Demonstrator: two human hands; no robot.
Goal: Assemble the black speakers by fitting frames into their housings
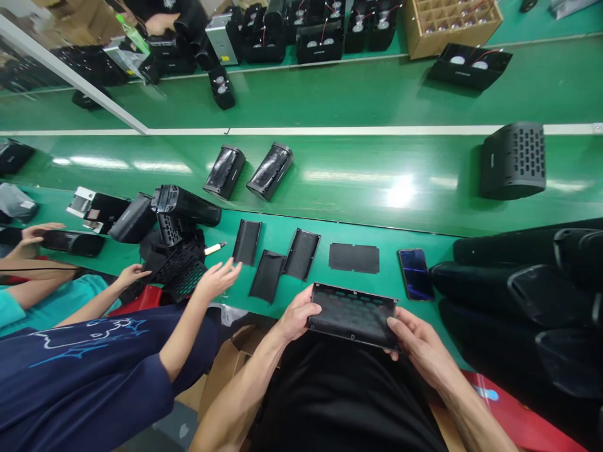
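At five o'clock, by the near edge of the smooth green counter [389, 267], a black, slotted, trough-shaped plastic panel [353, 314] is clamped at its ends by the left hand [298, 317] and the right hand [417, 336], presumably so its hollow is kept upward. At twelve o'clock from it, a flat, matte black notched sheet [354, 258] is laid; around ten, three black curved panels [302, 254] are loosely grouped, likely for reach; at two, a glossy dark phone [416, 275] is placed.

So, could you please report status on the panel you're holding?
Left fingers, right fingers gripping opposite ends of black panel. Hollow side facing up. No object blocking it; flat sheet, phone lie beyond.
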